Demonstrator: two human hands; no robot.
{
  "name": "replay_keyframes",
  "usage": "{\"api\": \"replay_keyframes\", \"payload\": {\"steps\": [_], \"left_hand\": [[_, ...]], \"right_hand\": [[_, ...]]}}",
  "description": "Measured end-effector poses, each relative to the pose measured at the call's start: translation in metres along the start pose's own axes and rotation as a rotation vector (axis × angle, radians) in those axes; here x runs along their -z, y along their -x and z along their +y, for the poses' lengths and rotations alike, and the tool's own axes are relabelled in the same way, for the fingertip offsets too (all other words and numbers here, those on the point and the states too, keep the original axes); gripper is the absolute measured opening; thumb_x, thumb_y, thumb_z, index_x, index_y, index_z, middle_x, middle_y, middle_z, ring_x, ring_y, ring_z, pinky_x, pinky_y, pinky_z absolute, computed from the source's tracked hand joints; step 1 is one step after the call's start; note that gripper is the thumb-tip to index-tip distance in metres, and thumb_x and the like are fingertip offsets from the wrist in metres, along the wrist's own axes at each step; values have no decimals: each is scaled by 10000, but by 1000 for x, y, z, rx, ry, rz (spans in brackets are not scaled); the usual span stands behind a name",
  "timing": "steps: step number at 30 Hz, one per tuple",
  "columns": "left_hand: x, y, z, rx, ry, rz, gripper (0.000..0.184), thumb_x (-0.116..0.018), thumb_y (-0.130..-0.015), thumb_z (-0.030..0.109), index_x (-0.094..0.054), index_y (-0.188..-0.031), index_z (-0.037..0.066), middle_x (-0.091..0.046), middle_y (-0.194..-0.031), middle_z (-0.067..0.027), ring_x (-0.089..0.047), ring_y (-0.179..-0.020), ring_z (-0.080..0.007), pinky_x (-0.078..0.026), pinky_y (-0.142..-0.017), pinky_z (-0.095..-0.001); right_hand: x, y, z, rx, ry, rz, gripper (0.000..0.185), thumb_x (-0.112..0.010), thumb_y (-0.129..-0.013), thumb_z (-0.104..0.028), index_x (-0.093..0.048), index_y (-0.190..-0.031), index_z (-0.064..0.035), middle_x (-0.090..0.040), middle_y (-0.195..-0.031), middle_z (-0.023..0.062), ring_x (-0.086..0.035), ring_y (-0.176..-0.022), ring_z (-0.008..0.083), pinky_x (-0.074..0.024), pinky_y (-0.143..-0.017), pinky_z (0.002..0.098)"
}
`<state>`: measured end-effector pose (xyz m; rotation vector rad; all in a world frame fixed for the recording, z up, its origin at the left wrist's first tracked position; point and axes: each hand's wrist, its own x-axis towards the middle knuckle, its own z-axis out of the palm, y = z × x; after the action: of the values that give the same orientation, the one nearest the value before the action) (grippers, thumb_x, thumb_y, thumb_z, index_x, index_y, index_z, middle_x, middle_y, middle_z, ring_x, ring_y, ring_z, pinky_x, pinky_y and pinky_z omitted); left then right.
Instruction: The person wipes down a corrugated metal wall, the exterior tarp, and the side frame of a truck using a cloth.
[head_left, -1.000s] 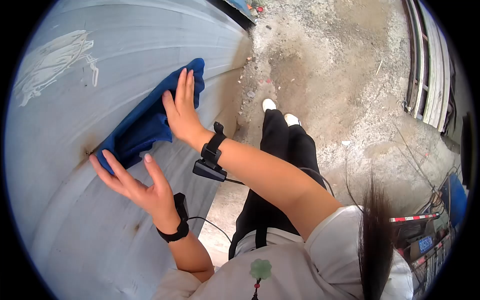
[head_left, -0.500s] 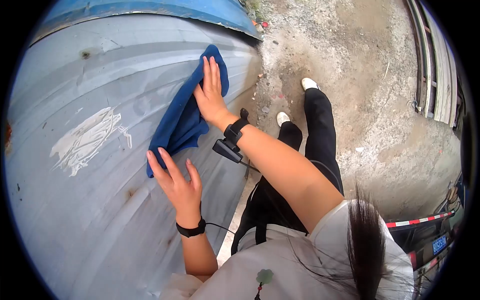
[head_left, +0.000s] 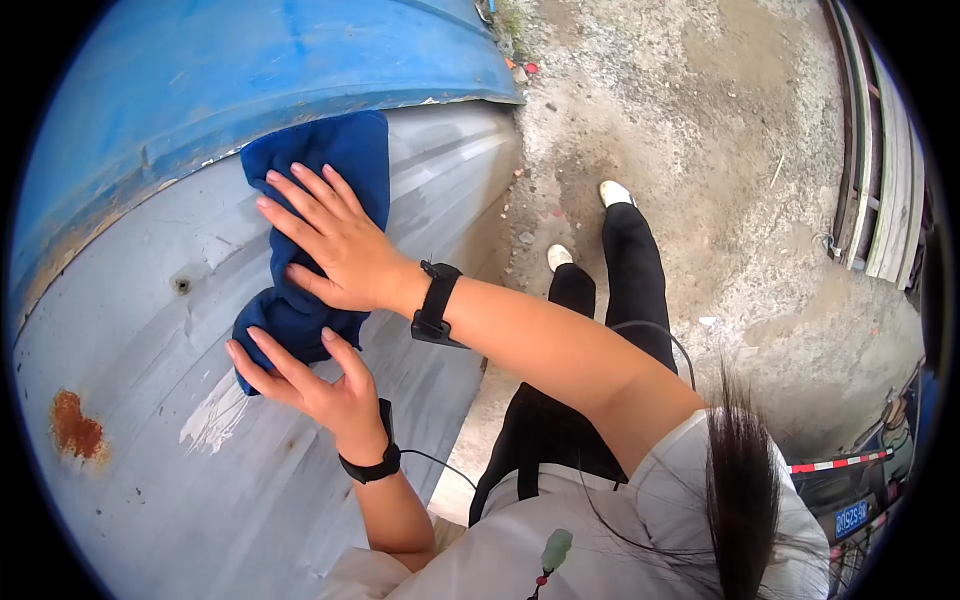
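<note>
A dark blue cloth (head_left: 345, 150) lies bunched against the grey corrugated metal sheet (head_left: 130, 320), its upper end touching the edge of the blue panel. My right hand (head_left: 335, 245) presses flat on the cloth's upper part, palm down, fingers spread. At the cloth's lower end is my left hand (head_left: 325, 395), fingers stretched out and thumb apart, the fingertips resting on the fabric. Just beside that hand, a white scraped smear (head_left: 215, 420) shows on the sheet, partly covered by the cloth. Both wrists wear black straps with cables.
A blue metal panel (head_left: 330, 50) with a rusty lower edge stands above the grey sheet. Rust stains one spot (head_left: 76, 428) on the left. Rough concrete ground (head_left: 720, 200) runs to the right, with stacked boards (head_left: 890, 180) and a vehicle's rear (head_left: 850, 518) at the far right.
Both hands have shifted left with the cloth, the right hand more so, and its fingers are now spread. The cloth has bunched up, and more of the blue panel is in view.
</note>
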<state>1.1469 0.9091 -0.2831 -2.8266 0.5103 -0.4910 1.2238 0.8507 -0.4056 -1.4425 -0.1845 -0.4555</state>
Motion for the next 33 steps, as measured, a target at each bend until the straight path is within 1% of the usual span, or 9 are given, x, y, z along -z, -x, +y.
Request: {"api": "replay_keyframes", "payload": {"steps": [3, 5, 7, 9, 17, 23, 25, 29, 33], "left_hand": [[-42, 19, 12, 24, 43, -145, 668, -618, -840, 12, -350, -1448, -53, -208, -1499, -313, -341, -1355, -462, -336, -1086, -489], [-60, 32, 19, 76, 75, -317, 720, -628, -836, 18, -300, -1475, -40, -184, -1516, -300, -274, -1388, -460, -294, -1105, -502], [-47, 30, 22, 103, 101, -239, 731, -635, -837, 28, -288, -1476, -45, -170, -1507, -304, -279, -1379, -458, -323, -1089, -502], [-40, 19, 24, 108, 120, -117, 751, -641, -840, 40, -265, -1484, -46, -148, -1505, -300, -254, -1384, -453, -336, -1081, -506], [93, -29, -12, 263, -85, 204, 806, -672, -867, 153, -214, -1503, -37, -92, -1528, -273, -155, -1421, -421, -224, -1128, -526], [187, -14, -45, 506, -55, 598, 734, -651, -898, 129, -253, -1495, -21, -146, -1520, -232, -262, -1388, -376, -240, -1137, -483], [202, 6, -55, 563, -167, 546, 714, -640, -896, 109, -265, -1491, -21, -163, -1521, -249, -282, -1380, -397, -276, -1120, -484], [176, 60, -60, 564, -154, 429, 699, -620, -867, 59, -291, -1477, -26, -196, -1517, -269, -296, -1373, -433, -312, -1100, -491], [161, 89, -45, 655, 27, 378, 686, -617, -868, 53, -299, -1469, -33, -216, -1515, -262, -300, -1372, -431, -313, -1100, -485]], "right_hand": [[-5, 38, 64, -389, 127, 65, 721, -518, -952, -241, -148, -1524, -3, -222, -1557, 229, -178, -1448, 415, -134, -1176, 510], [-5, 61, 94, -742, -25, 139, 714, -464, -984, -238, -82, -1511, 55, -165, -1554, 288, -163, -1447, 430, -144, -1186, 458], [1, 65, 89, -776, -193, 179, 708, -455, -989, -226, -70, -1508, 63, -156, -1547, 307, -154, -1444, 447, -163, -1186, 444], [4, 54, 59, -535, -80, 59, 697, -472, -961, -97, -73, -1512, 52, -156, -1551, 298, -153, -1445, 453, -177, -1184, 449], [-1, -56, -107, -1, -139, -104, 786, -563, -878, 7, -116, -1524, 13, -197, -1575, 202, -184, -1440, 441, -175, -1176, 496], [-29, -109, -227, 382, -206, -141, 786, -536, -868, -74, -124, -1532, 6, -191, -1577, 220, -152, -1440, 475, -117, -1166, 548], [-38, -108, -238, 478, -97, -136, 779, -533, -865, -79, -138, -1531, 4, -196, -1574, 227, -154, -1439, 478, -116, -1162, 560], [-44, -72, -205, 442, -5, -90, 797, -573, -791, -76, -223, -1501, 15, -291, -1530, 240, -259, -1393, 479, -193, -1145, 544], [-38, -46, -203, 299, 43, -137, 780, -536, -827, -19, -149, -1498, 67, -202, -1551, 279, -186, -1415, 500, -175, -1149, 533]]}}
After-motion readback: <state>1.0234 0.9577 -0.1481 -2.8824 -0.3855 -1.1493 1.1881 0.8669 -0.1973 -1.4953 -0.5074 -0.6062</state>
